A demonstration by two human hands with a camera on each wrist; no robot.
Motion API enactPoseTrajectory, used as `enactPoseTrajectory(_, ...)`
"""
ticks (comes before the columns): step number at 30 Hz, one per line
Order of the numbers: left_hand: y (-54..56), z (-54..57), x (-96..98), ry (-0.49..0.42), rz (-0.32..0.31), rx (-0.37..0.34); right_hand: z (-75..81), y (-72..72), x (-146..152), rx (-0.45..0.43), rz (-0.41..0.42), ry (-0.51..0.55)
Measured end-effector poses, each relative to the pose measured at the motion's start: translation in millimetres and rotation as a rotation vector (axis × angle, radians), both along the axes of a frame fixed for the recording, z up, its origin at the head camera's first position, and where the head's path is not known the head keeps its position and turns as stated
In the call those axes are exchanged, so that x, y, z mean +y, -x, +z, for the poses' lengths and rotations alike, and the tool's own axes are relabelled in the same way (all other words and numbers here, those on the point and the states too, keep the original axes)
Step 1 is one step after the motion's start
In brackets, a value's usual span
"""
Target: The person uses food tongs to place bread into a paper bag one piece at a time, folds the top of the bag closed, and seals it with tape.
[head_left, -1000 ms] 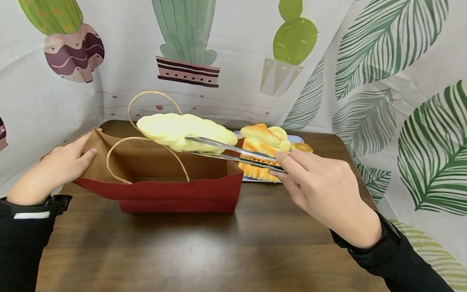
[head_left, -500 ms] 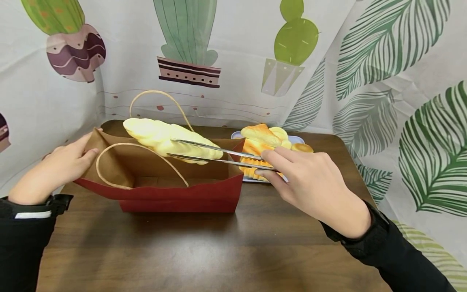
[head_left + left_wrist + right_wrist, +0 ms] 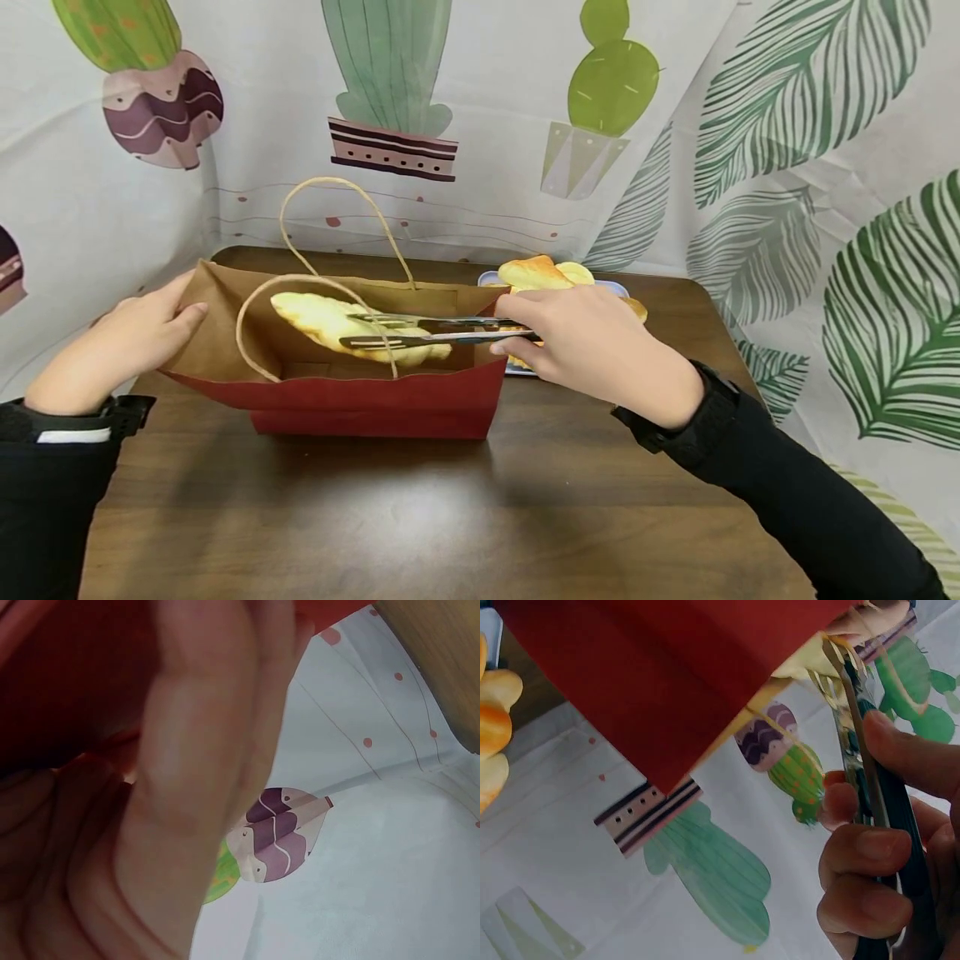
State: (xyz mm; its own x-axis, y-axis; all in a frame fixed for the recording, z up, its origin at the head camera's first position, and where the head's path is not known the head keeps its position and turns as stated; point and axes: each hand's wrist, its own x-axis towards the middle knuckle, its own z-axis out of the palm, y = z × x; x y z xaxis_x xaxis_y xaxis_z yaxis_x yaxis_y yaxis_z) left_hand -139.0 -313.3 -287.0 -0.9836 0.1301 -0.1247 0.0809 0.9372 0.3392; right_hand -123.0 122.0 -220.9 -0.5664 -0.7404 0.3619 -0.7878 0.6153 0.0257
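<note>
Cloth backdrop: white, hung behind and to the right, printed with potted cacti and green leaves [image 3: 495, 83].
Bench: brown wood grain with rounded far corners [image 3: 420, 542].
Sleeves: black on both arms [image 3: 757, 450], with dark bands at the wrists.
Paper bag: red outside, brown inside, standing on the bench with its mouth open [image 3: 375, 410].
Tray: pale blue rim, just right of the bag and towards the back [image 3: 615, 289], partly covered by the right hand.
Other breads: several golden and pale pieces heaped on the tray [image 3: 531, 271].
Pale bread: long and lumpy, inside the bag's mouth, behind the near handle [image 3: 315, 321]; cannot tell whether it touches the bottom.
Tongs: metal with dark grips, their tips on the pale bread [image 3: 468, 337].
Right hand: fingers and thumb clamped round the tongs [image 3: 596, 342].
Left hand: pinches the bag's left edge, thumb inside [image 3: 120, 342]; the hands are well apart.
Handles: two tan loops, both standing up [image 3: 258, 292].
White strip: on the left wrist band [image 3: 72, 436]; any writing is too small to read.
</note>
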Motion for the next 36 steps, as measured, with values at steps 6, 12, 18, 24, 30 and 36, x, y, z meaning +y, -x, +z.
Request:
enactPoseTrajectory(6, 1.7, -0.5, 0.4, 0.003, 0.001, 0.009, 2.4, 9.5, -22, -0.112, -0.027, -0.184)
enactPoseTrajectory(12, 3.5, -1.3, -0.3, 0.01, 0.002, 0.008, 6.3, 18.4, -48, -0.151, -0.057, -0.344)
enactPoseTrajectory(18, 4.3, -0.4, -0.1, 0.016, 0.006, 0.006, 1.3, 28.5, -68, -0.182, -0.059, -0.435)
enactPoseTrajectory(24, 6.5, 3.8, -1.0, 0.015, 0.012, -0.043, -7.4, 37.7, -79, -0.214, -0.062, -0.523)
enactPoseTrajectory(30, 10.1, 7.4, -2.8, 0.028, -0.018, -0.034, -9.7, 43.0, -88, -0.206, -0.071, -0.571)
enactPoseTrajectory(36, 13.3, 11.5, -0.9, 0.033, -0.022, -0.076, -10.3, 41.3, -97, -0.242, -0.101, -0.666)
